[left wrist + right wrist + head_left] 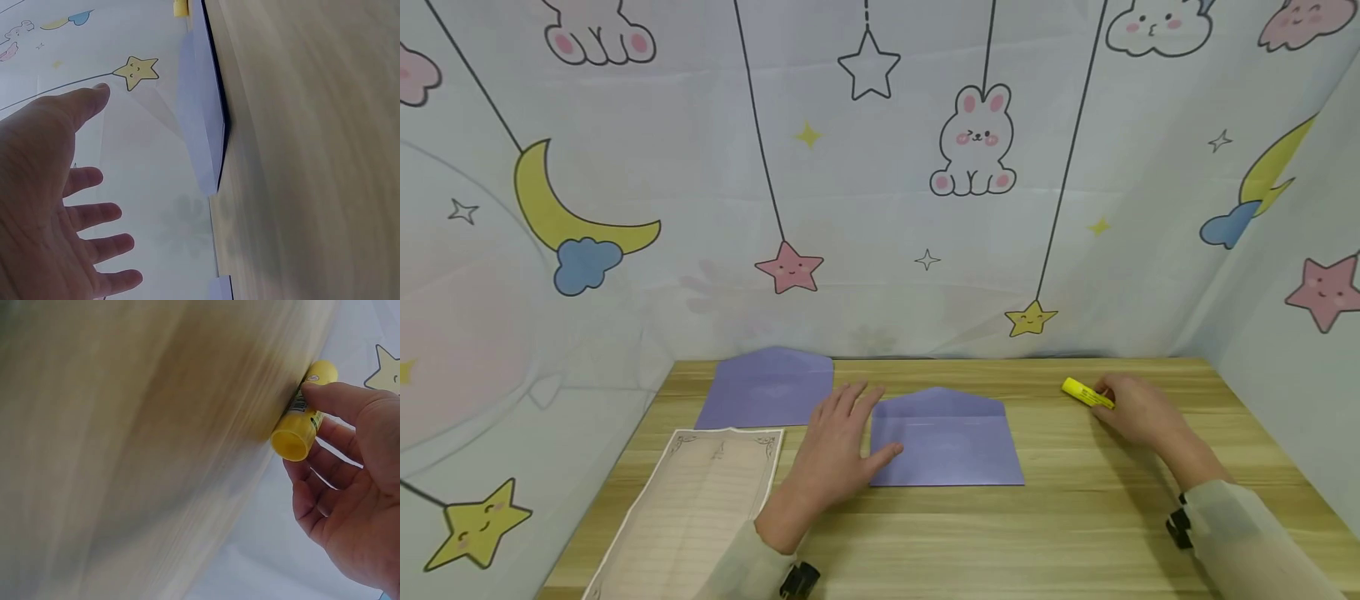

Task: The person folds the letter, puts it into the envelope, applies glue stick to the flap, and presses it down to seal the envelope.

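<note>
At the right of the table, my right hand point(1142, 412) pinches a yellow glue stick point(1080, 392) between thumb and fingers. The right wrist view shows the glue stick point(292, 442) lying low along the wood, its hollow end toward the camera. My left hand point(835, 454) has its fingers spread and holds nothing. It overlaps the left side of a purple envelope point(947, 450) whose flap is unfolded toward the back. Seen from the left wrist, that envelope point(203, 106) lies beyond the thumb.
A second purple envelope point(767, 396), also with its flap up, lies at the back left. In front of it is a lined sheet of letter paper point(700, 500) with ornate corners. A printed white curtain point(880, 225) stands along the table's back edge.
</note>
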Demonstrator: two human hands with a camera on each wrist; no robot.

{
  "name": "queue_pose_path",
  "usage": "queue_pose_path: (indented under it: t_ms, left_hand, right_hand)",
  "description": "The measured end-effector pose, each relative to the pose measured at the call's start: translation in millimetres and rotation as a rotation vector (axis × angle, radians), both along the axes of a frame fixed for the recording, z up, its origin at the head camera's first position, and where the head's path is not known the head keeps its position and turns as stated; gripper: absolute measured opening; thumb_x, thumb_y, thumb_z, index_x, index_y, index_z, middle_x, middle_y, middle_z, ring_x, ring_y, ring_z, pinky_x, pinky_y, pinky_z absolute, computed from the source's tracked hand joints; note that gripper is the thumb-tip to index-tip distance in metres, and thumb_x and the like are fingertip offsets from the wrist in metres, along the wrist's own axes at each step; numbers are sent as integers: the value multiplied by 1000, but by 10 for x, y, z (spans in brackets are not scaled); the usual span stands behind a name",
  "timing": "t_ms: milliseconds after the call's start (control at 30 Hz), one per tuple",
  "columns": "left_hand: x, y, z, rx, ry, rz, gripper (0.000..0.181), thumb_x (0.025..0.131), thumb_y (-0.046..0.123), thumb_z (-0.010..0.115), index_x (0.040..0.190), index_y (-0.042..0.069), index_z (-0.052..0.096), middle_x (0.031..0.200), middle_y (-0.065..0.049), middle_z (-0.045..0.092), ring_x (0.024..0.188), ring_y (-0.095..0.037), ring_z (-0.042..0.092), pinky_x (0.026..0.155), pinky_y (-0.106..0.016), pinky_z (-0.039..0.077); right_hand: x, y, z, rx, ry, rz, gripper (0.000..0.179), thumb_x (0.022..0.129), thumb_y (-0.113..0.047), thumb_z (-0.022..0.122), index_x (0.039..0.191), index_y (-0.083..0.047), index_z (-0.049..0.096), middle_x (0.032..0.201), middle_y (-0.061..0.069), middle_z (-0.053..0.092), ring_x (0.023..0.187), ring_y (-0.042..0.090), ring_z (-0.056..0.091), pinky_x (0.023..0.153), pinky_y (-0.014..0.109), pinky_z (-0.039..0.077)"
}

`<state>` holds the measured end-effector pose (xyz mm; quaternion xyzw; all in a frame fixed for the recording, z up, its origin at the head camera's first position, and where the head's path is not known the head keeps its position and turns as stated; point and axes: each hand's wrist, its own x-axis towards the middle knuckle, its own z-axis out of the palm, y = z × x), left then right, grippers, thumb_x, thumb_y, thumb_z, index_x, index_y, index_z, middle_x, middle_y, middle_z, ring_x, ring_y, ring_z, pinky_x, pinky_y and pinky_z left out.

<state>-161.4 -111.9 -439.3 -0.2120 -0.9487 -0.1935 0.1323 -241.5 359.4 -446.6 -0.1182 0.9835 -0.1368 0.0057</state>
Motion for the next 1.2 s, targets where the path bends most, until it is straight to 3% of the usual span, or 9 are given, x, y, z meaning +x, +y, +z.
queue_pose_path:
  t_ms: [600, 767, 867, 967, 1200]
  left_hand:
    - [45, 4, -33, -8, -14, 6, 82, 96, 59, 74, 158, 15, 47, 160, -13, 45, 147, -37, 41, 118, -61, 35]
    - [41, -2, -42, -7, -14, 5, 81, 95, 58, 75, 158, 14, 48, 160, -12, 46, 147, -37, 42, 117, -62, 36]
    - [17, -11, -27, -5, -7, 4, 80, 94, 54, 78, 157, 12, 49, 157, -14, 48, 144, -38, 45, 113, -62, 40]
    - [-29, -22, 8, -10, 0, 0, 78, 94, 48, 81, 155, 10, 51, 154, -15, 51, 141, -38, 48, 110, -62, 45]
    - [-206, -23, 100, 5, -27, -20, 66, 95, 32, 84, 149, 3, 57, 145, -17, 58, 134, -39, 55, 108, -56, 49]
  right_hand:
    - [19, 8, -66, -3, -9, -18, 49, 93, -15, 81, 128, 12, 61, 115, 31, 68, 105, 49, 65, 87, 66, 52]
    - [58, -56, -19, 21, 21, -21, 62, 94, -20, 81, 139, 12, 54, 132, 38, 59, 118, 57, 57, 96, 75, 43]
    - [67, -166, 52, 28, 53, -9, 63, 95, -22, 81, 142, 10, 54, 139, 38, 55, 123, 58, 53, 100, 75, 41]
    - [79, -330, 148, 18, 83, 21, 60, 96, -24, 80, 141, 9, 57, 136, 33, 60, 121, 53, 57, 98, 70, 47]
    - [128, -801, 325, -145, -8, 117, 50, 100, -20, 76, 138, 9, 60, 130, 28, 66, 117, 45, 63, 95, 60, 53]
